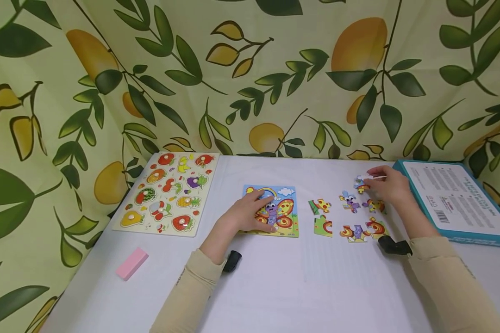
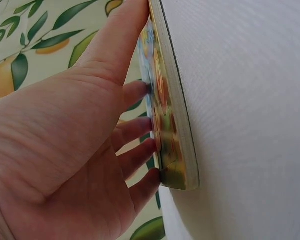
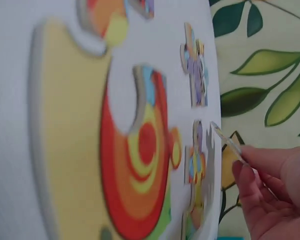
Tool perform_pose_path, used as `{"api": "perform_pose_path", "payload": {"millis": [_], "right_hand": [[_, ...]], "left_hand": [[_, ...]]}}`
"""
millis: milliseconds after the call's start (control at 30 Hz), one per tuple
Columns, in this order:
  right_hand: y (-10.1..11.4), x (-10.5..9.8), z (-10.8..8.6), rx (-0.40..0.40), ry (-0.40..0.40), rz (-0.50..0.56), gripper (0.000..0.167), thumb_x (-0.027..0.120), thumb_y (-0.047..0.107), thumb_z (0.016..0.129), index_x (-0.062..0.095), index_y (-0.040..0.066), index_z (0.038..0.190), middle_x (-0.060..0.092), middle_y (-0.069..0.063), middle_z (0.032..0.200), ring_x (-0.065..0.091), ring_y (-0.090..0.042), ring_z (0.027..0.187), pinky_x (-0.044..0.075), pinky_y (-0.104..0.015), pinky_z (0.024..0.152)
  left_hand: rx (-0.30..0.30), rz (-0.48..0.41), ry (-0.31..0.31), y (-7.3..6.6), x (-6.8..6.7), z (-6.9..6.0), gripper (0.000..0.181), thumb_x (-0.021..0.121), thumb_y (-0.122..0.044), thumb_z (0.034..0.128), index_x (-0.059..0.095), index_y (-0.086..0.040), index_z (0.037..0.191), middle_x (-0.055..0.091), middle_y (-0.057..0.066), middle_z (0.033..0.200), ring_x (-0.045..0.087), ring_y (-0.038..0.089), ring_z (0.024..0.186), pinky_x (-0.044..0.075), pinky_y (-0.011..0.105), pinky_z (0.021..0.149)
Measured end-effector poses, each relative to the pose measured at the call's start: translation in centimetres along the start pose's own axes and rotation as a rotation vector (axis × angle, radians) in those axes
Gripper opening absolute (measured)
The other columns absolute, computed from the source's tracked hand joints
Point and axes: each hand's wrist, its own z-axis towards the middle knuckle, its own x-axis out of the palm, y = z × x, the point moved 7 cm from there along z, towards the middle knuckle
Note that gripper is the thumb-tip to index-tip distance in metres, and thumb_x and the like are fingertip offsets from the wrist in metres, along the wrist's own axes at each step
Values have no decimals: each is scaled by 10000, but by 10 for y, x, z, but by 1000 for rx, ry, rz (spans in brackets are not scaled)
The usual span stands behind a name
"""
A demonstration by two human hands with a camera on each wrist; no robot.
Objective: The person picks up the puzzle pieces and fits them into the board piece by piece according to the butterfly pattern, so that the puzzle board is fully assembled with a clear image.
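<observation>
A thin, pale-edged jigsaw piece (image 3: pixel 228 139) is being pinched by the right hand (image 1: pixel 386 186) (left hand (image 1: pixel 246 212) spread), small contact possibly risking slippage.

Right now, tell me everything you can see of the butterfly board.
The butterfly board is a flat, squarish panel with a pale edge, perhaps wood. It shows a purple butterfly with orange wings, a sun, rainbow and cloud. It lies face up on the white table; the left hand rests across it, hiding part of the picture.

Loose pieces (image 1: pixel 349 203) lie between puzzle board (image 1: pixel 289 227) and box (image 1: pixel 458 199).
</observation>
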Motion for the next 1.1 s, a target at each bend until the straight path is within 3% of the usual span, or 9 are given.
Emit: {"api": "perform_pose_path", "payload": {"millis": [100, 233, 367, 500, 667, 900, 1100], "right_hand": [[11, 1, -2, -23, -72, 68, 464, 591, 315, 981, 516, -10, 1305, 524, -250, 1257, 492, -412, 1113, 450, -369, 761], [30, 15, -6, -18, -73, 206, 533, 636, 382, 944, 527, 44, 1341, 559, -153, 1221, 527, -328, 1109, 464, -333, 824], [50, 38, -10, -5, 28, 315, 560, 658, 419, 921, 550, 54, 1332, 583, -104, 1157, 564, -215, 1023, 478, -268, 836], [71, 65, -13, -21, 137, 373, 481, 652, 351, 942, 579, 29, 1292, 617, -144, 1170, 621, -133, 956, 522, -211, 835], [90, 95, -17, -13, 234, 399, 422, 661, 309, 944, 610, 24, 1251, 628, -162, 1215, 620, -162, 981, 525, -179, 808], [108, 121, -19, -42, 314, 393, 375, 687, 277, 928, 640, 14, 1190, 689, -135, 1099, 633, -178, 930, 544, -222, 781], [119, 129, -21, -134, 299, 246, 305, 687, 277, 928, 677, 46, 1127, 687, -97, 987, 573, -222, 901, 499, -248, 721]], "left_hand": [[2, 2, 0, -1, -1, 0, 851, 778, -490, 783, 406, -232, 1504, 249, 74, 1588, 229, 293, 1448, 258, 482, 1144], [2, -3, 2, -2, -2, -1, 850, 779, -485, 784, 405, -230, 1504, 246, 78, 1590, 224, 294, 1450, 252, 481, 1147], [-1, -6, 8, -2, -1, -1, 854, 777, -485, 788, 395, -231, 1509, 239, 72, 1593, 221, 286, 1452, 250, 481, 1148], [0, -1, 8, -1, 0, 0, 861, 774, -491, 790, 386, -233, 1513, 238, 68, 1593, 222, 280, 1451, 254, 479, 1147], [-1, 8, 10, 0, 1, 1, 862, 768, -497, 793, 379, -236, 1516, 236, 69, 1593, 218, 279, 1453, 252, 471, 1149], [-5, 11, 19, 0, 1, 2, 861, 758, -500, 799, 371, -232, 1520, 226, 75, 1596, 203, 280, 1457, 244, 480, 1151], [-8, 24, 39, 0, 2, 2, 864, 739, -521, 811, 353, -233, 1528, 196, 71, 1609, 168, 268, 1470, 213, 461, 1165]]}}
